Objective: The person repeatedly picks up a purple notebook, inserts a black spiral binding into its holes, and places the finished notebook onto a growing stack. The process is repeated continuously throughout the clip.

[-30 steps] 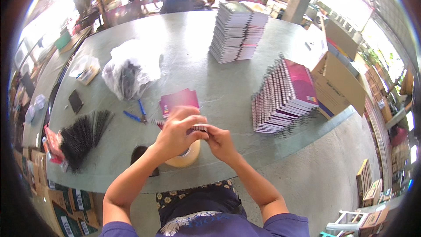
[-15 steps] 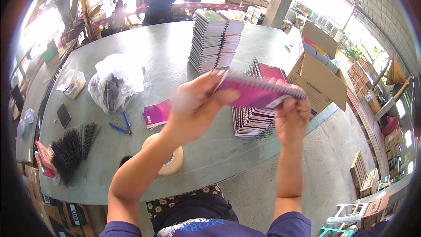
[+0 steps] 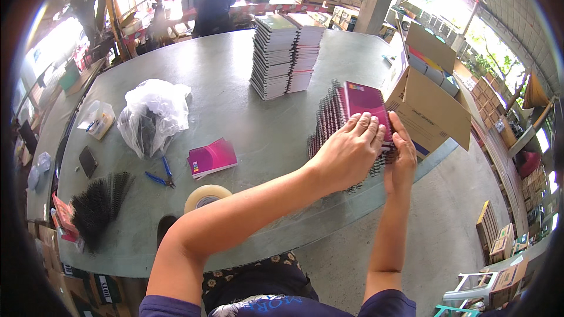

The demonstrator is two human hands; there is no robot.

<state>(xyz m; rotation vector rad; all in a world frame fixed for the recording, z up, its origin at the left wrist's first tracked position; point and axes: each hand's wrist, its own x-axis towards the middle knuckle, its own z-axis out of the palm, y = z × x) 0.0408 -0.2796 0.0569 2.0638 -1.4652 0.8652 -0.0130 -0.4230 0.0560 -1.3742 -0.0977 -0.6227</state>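
Note:
My left hand (image 3: 351,149) lies flat with fingers stretched out on the top magenta spiral notebook (image 3: 363,98). That notebook rests on a stack of spiral notebooks (image 3: 326,126) at the table's right side, their coils showing along the left. Against the stack's right edge stands my right hand (image 3: 401,155), fingers extended and touching its side. Part of the stack is hidden behind my left hand and forearm. Loose magenta booklets (image 3: 212,158) without visible coils lie left of the stack. Nearer me sits a roll of clear tape (image 3: 200,196), partly covered by my left arm.
Two tall notebook piles (image 3: 273,58) stand at the table's back. An open carton (image 3: 429,114) is right of my hands. Left on the table (image 3: 223,82) are a plastic bag (image 3: 153,117), blue pliers (image 3: 164,173), black coils (image 3: 100,211) and a small tub (image 3: 98,120). A person (image 3: 214,3) stands beyond.
The magenta notebook held up between both hands has come down onto the stack. My left hand has moved right and flattened on it; my right hand has shifted to the stack's side.

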